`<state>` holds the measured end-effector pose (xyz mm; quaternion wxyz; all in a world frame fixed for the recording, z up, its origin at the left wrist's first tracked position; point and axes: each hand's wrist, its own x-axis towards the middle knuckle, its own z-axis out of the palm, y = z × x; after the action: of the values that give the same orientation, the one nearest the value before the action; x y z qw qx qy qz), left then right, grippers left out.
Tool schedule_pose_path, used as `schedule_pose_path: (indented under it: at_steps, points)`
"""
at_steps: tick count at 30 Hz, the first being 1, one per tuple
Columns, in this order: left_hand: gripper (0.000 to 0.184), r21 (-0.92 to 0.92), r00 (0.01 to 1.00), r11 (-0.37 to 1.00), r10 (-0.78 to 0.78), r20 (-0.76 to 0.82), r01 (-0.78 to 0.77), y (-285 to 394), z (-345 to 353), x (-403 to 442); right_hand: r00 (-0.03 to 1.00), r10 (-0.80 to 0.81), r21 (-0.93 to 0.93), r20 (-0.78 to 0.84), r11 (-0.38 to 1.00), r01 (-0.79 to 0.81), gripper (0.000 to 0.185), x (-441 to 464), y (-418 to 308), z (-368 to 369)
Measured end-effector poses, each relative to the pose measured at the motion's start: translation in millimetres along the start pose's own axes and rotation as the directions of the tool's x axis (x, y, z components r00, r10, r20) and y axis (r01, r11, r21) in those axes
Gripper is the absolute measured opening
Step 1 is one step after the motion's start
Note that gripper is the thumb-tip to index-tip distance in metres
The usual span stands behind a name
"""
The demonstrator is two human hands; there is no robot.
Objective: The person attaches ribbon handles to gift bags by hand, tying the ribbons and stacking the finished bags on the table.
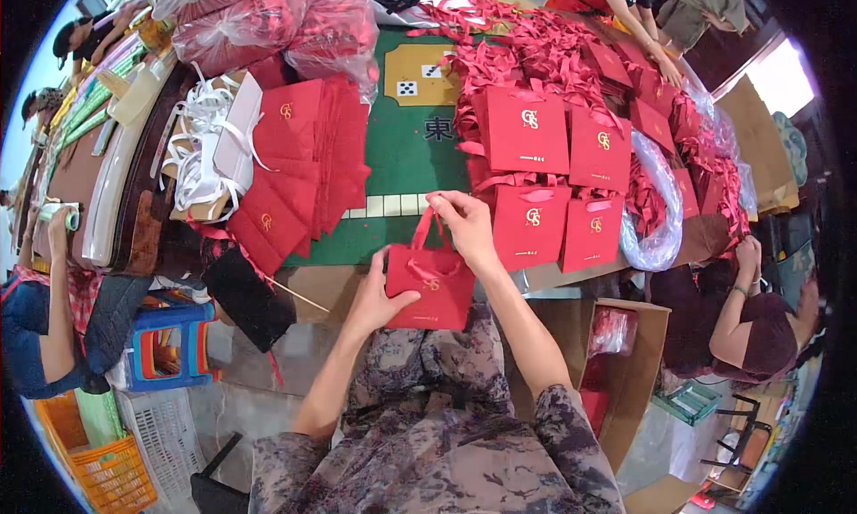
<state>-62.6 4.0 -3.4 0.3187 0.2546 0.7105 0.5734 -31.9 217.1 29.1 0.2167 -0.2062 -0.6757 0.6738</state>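
A small red paper gift bag (446, 304) with gold lettering is held upright just in front of my body, at the table's near edge. My left hand (370, 298) grips its left side, the thumb lying across the front. Above the bag, my right hand (466, 226) pinches the top of its red ribbon handle (422, 231) between thumb and fingers and pulls it upward. A second stretch of ribbon lies loose across the bag's front. To the right are finished-looking red bags (527, 139) with ribbons; flat red bags (299, 170) are stacked on the left.
A green mat (406, 148) covers the table's middle. A white box of white ribbons (234, 148) stands left, near plastic-wrapped red bundles (268, 27). Beside my right arm is an open cardboard box (638, 362). Other people's hands (665, 67) work around the table; plastic stools (170, 344) stand lower left.
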Motion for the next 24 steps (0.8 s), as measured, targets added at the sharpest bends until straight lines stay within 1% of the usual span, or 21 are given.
schedule_pose_path:
  at_steps: [2, 3, 4, 5, 6, 8, 10, 12, 13, 14, 15, 16, 18, 19, 20, 22, 24]
  points:
    - [0.087, 0.179, 0.999, 0.984, -0.006, 0.037, -0.001, 4, 2, -7, 0.996, -0.081, -0.219, 0.024, 0.972, 0.085, 0.023, 4, 5, 0]
    - [0.087, 0.159, 0.997, 0.987, -0.035, 0.065, 0.024, 11, 2, -12, 0.996, -0.082, -0.221, 0.021, 0.972, 0.085, 0.023, 9, 7, -1]
    - [0.087, 0.158, 0.997, 0.987, -0.033, 0.068, 0.022, 2, 2, -15, 0.993, -0.121, -0.256, -0.012, 0.96, 0.114, 0.023, 14, 8, -1]
    - [0.085, 0.15, 0.997, 0.988, 0.025, 0.074, -0.035, -13, 0, -17, 0.986, -0.161, -0.291, -0.04, 0.946, 0.142, 0.023, 17, 9, -1]
    - [0.083, 0.144, 0.994, 0.985, 0.082, 0.078, -0.092, -14, -2, -18, 0.986, -0.162, -0.29, -0.04, 0.946, 0.144, 0.023, 18, 10, 0]
    - [0.082, 0.149, 0.994, 0.984, 0.084, 0.07, -0.094, -16, -5, -21, 0.982, -0.183, -0.413, -0.043, 0.898, 0.15, 0.022, 18, 11, 5]
    - [0.08, 0.148, 0.993, 0.983, 0.097, 0.064, -0.105, -5, -8, -24, 0.981, -0.177, -0.399, -0.077, 0.908, 0.133, 0.021, 17, 19, 10]
    - [0.074, 0.143, 0.994, 0.99, -0.02, 0.11, 0.004, 8, -14, -20, 0.974, -0.217, -0.418, -0.072, 0.893, 0.168, 0.021, 19, 24, 8]
    - [0.074, 0.142, 0.992, 0.99, 0.006, 0.125, -0.024, 6, -14, -17, 0.972, -0.224, -0.42, -0.069, 0.891, 0.175, 0.02, 20, 29, 8]
    - [0.073, 0.118, 0.994, 0.993, -0.01, 0.11, -0.003, 1, -12, -16, 0.969, -0.245, -0.497, -0.009, 0.842, 0.208, 0.023, 21, 33, 4]
    - [0.071, 0.092, 0.994, 0.996, -0.029, 0.101, 0.02, -3, -10, -16, 0.971, -0.236, -0.478, -0.03, 0.857, 0.193, 0.024, 18, 33, 4]
    - [0.071, 0.089, 0.992, 0.996, -0.003, 0.13, -0.009, -5, -10, -14, 0.972, -0.226, -0.459, -0.056, 0.871, 0.176, 0.027, 14, 27, 4]
    - [0.071, -0.106, 0.998, 0.994, 0.01, 0.056, -0.004, -11, -7, -12, 0.944, -0.312, -0.357, -0.111, 0.899, 0.255, 0.029, -3, 7, -2]
    - [0.068, -0.164, 0.999, 0.986, -0.01, 0.037, 0.016, -13, -6, -13, 0.924, -0.372, -0.371, -0.087, 0.873, 0.317, 0.025, -11, -1, -10]
    - [0.064, -0.221, 0.999, 0.975, -0.035, 0.019, 0.039, -13, -6, -14, 0.911, -0.41, -0.427, -0.041, 0.831, 0.355, 0.022, -20, -14, -24]
    - [0.056, -0.08, 0.999, 0.996, 0.035, -0.041, -0.038, -12, -11, -12, 0.914, -0.385, -0.391, -0.126, 0.866, 0.311, 0.018, -42, -40, -49]
    - [0.054, -0.138, 0.998, 0.99, -0.015, -0.057, 0.007, -20, -22, -10, 0.853, -0.421, -0.455, -0.31, 0.853, 0.255, 0.016, -55, -45, -85]
